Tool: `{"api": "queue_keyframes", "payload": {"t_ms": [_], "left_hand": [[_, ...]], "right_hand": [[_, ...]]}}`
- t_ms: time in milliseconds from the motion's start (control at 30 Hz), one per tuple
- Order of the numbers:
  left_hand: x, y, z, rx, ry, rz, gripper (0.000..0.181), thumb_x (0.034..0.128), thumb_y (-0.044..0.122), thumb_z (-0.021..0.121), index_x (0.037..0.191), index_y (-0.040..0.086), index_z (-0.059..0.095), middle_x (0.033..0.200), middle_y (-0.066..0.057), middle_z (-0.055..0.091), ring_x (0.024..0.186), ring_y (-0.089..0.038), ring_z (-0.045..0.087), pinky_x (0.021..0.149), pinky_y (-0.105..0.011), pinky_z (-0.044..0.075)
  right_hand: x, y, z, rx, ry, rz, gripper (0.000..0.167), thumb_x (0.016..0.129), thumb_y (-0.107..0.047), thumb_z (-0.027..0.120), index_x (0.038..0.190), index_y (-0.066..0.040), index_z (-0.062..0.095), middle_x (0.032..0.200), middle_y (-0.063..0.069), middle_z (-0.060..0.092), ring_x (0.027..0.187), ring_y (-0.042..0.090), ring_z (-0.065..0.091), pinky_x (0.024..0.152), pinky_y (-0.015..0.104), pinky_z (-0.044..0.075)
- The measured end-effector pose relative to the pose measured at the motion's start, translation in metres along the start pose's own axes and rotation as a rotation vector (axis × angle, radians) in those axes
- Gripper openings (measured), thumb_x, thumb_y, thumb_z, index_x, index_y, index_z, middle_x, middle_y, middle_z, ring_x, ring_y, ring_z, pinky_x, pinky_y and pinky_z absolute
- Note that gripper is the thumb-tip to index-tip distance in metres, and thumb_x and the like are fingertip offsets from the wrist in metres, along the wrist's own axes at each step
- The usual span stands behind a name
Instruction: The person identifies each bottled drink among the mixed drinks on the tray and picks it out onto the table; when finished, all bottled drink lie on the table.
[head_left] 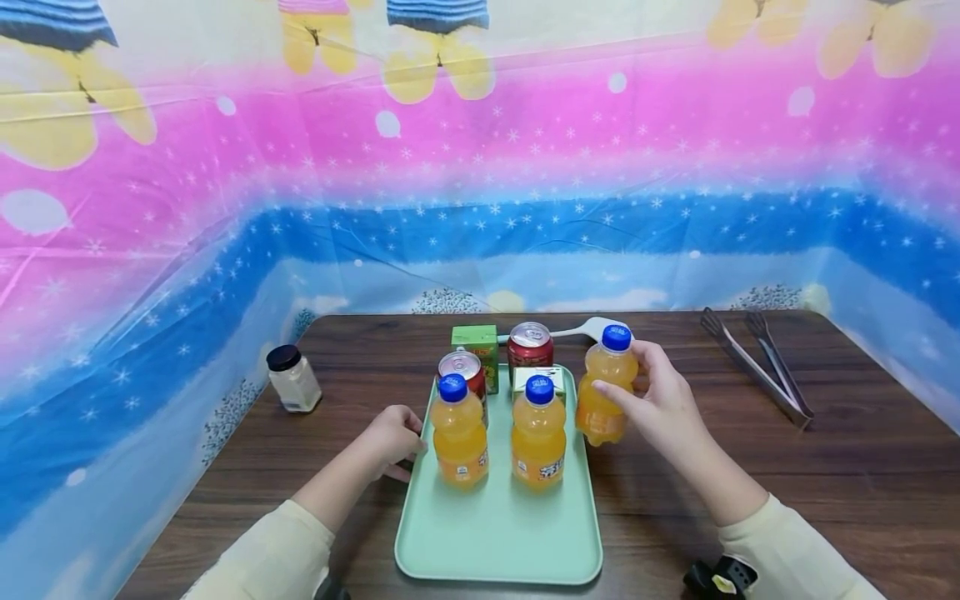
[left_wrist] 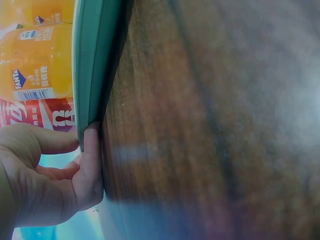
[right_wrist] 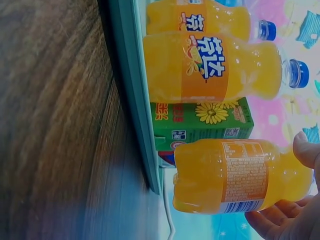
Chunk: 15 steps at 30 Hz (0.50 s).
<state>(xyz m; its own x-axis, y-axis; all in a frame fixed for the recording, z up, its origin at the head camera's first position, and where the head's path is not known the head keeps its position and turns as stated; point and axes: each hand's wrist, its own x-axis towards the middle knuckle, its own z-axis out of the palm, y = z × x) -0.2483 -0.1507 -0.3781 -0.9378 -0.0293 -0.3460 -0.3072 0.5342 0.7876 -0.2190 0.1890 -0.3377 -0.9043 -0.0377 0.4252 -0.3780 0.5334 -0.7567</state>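
Note:
My right hand (head_left: 666, 404) holds an orange bottle (head_left: 603, 387) with a blue cap, thumb on one side and fingers on the other, at the right edge of the green tray (head_left: 498, 542). In the right wrist view this bottle (right_wrist: 222, 175) is raised above the level of the tray's rim. My left hand (head_left: 393, 442) grips the tray's left rim; in the left wrist view the thumb and fingers of the hand (left_wrist: 55, 175) pinch that rim (left_wrist: 92, 65). Two more orange bottles (head_left: 461, 442) (head_left: 538, 442) stand upright on the tray.
Behind the bottles on the tray are red cans (head_left: 530, 346) (head_left: 468, 371) and green cartons (head_left: 480, 346) (head_left: 536, 379). A white-headed utensil (head_left: 596, 327) lies behind the tray. Metal tongs (head_left: 765, 375) lie at the right, and a black-lidded jar (head_left: 295, 383) is at the left.

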Motion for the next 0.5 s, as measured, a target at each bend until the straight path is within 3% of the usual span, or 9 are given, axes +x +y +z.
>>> {"api": "queue_keyframes", "payload": {"t_ms": [500], "left_hand": [[-0.002,0.002,0.000,0.011,-0.001,-0.006,0.022,0.0840,-0.006,0.062,0.102,-0.002,0.050,0.094,-0.017,0.053,0.077,-0.029,0.058,0.054,-0.042,0.056]], "right_hand": [[0.010,0.013,0.001,-0.006,0.025,0.030,0.063,0.086,-0.033,0.068,0.132,-0.004,0.037,0.119,0.016,0.052,0.106,0.032,0.052,0.085,0.050,0.050]]}}
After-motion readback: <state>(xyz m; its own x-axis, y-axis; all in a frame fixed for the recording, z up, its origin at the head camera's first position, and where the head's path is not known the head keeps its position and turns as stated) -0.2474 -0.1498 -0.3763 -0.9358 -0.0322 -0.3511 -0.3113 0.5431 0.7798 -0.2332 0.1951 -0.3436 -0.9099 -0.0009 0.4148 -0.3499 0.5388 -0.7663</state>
